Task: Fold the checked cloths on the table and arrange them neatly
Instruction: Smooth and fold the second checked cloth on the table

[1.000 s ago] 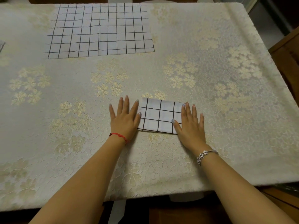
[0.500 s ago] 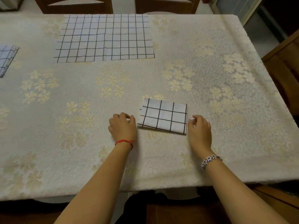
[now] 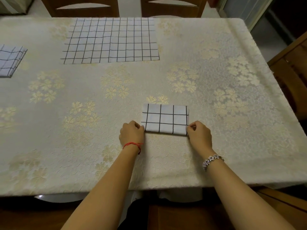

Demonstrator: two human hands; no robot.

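A table (image 3: 232, 113) under a cream flowered cover fills the view, with two wooden chairs (image 3: 79, 7) at its far side. The folded cloth (image 3: 165, 119) lies near the front edge, a little right of centre, as a small neat rectangle.

A second ago both hands lay flat with straight fingers, pressing its two ends. Half a second ago they had lifted off and curled just beside it. Now the left hand (image 3: 132, 132) has its fingers curled tight against the near left corner, and the right hand (image 3: 199, 134) pinches the near right corner between thumb and forefinger. How much cloth the left fingers hold is hidden by the knuckles. The cloth itself has barely shifted.

So the smoothing looks done and the grip suggests a lift or a carry, probably toward the side cloth (image 3: 10, 59), which lies folded at the far left edge. A further fold is also possible.

The open cloth (image 3: 110, 40) lies flat and unfolded at the far side, well apart from the hands, so the task seems about halfway through.
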